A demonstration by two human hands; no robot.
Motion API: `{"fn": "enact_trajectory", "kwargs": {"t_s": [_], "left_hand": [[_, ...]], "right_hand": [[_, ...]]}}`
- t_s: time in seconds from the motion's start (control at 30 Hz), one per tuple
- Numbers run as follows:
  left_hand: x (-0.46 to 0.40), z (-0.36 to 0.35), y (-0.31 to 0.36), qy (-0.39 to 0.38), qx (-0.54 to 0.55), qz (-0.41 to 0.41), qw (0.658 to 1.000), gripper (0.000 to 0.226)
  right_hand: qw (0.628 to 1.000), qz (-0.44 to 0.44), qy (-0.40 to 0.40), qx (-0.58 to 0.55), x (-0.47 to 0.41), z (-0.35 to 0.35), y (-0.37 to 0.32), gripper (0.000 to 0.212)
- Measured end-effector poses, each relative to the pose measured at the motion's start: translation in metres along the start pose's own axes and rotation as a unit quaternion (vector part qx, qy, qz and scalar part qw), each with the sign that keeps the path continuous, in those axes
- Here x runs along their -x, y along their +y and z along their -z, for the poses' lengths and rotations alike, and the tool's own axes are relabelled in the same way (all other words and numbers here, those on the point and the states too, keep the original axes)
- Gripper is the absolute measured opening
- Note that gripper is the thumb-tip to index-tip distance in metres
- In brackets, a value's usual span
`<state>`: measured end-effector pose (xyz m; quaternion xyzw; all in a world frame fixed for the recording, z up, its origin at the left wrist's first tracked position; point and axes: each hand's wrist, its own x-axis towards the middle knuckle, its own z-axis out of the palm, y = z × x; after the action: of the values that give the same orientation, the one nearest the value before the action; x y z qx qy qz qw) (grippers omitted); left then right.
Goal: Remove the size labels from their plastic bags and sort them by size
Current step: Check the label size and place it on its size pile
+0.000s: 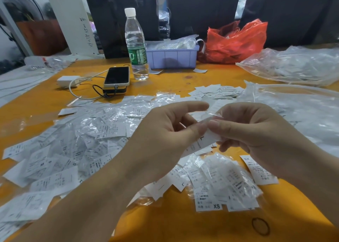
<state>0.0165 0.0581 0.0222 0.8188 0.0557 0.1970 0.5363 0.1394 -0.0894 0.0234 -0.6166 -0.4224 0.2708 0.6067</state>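
A dark hair tie point(260, 226) lies on the orange table point(165, 221) at the near edge, just this side of a bagged bundle of labels marked XS point(216, 196); above these the two hands meet over the middle of the table; the left hand point(165, 131) pinches a small clear plastic bag point(213, 113) between thumb and forefinger, its other fingers curled under; the right hand point(251, 128) pinches the same bag from the other side, thumb tip against the left thumb tip; a white label marked L point(203, 141) hangs from the pinch, tilted down toward the left; a broad litter of bagged labels point(73, 144) covers the table to the left, and a small stack of loose labels point(216, 91) lies beyond the hands; farther back stand a water bottle point(136, 45), a phone point(116, 76) resting on a dark power bank, a lilac bin point(172, 57) and a red plastic bag point(236, 41); large clear bags point(293, 65) lie at the right.
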Motion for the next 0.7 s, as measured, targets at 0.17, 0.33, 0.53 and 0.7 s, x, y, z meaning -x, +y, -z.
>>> {"fn": "enact_trajectory", "kwargs": {"t_s": [0.17, 0.33, 0.53, 0.7], "left_hand": [[0.0021, -0.0013, 0.0036, 0.04, -0.04, -0.02, 0.998, 0.011], [0.0012, -0.0006, 0.0049, 0.066, -0.031, -0.008, 0.997, 0.01], [-0.0008, -0.0017, 0.005, 0.094, 0.059, 0.029, 0.993, 0.017], [-0.002, -0.0015, 0.005, 0.081, 0.123, 0.097, 0.984, 0.017]], "right_hand": [[1.0, -0.009, -0.023, -0.007, 0.0004, -0.0033, -0.0005, 0.02], [1.0, -0.009, -0.027, 0.006, 0.0008, -0.0046, 0.0005, 0.013], [1.0, -0.01, -0.012, 0.006, 0.0011, -0.0042, -0.0007, 0.02], [1.0, 0.005, 0.015, 0.008, 0.0019, -0.005, -0.0015, 0.022]]}}
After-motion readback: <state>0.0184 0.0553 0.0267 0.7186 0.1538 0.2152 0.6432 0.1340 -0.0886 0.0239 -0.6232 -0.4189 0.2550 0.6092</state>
